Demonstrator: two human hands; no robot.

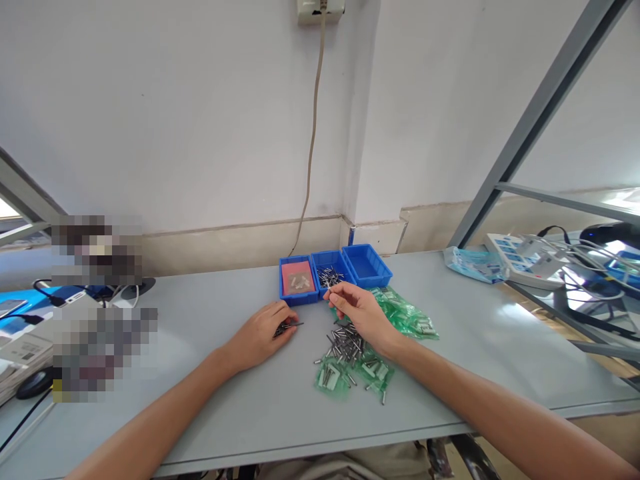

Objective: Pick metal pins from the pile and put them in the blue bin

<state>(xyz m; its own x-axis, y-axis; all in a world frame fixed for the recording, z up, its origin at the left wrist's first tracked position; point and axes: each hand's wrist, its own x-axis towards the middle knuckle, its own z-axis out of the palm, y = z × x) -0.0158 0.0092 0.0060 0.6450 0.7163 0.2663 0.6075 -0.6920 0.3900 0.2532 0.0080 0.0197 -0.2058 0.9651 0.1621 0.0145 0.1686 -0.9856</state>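
Note:
My left hand (pixel 264 331) rests on the grey table (pixel 210 373), fingers closed round a small bundle of dark metal pins (pixel 289 327). Over a loose pile of metal pins (pixel 345 345), my right hand (pixel 361 313) is pinched shut near the middle blue bin (pixel 329 275); what it pinches is too small to name. The middle bin holds more pins. The left blue bin (pixel 298 280) holds a pink sheet with pale small parts. The right blue bin (pixel 367 265) looks empty. Green plastic bags (pixel 406 313) lie around and under the pile.
A white power strip (pixel 520 263) with cables and a blue-white packet (pixel 470 263) lie at the right, beside a grey metal frame (pixel 530 127). Cables, devices and a black mouse (pixel 34 383) crowd the left edge. A cord (pixel 313 133) hangs down the wall.

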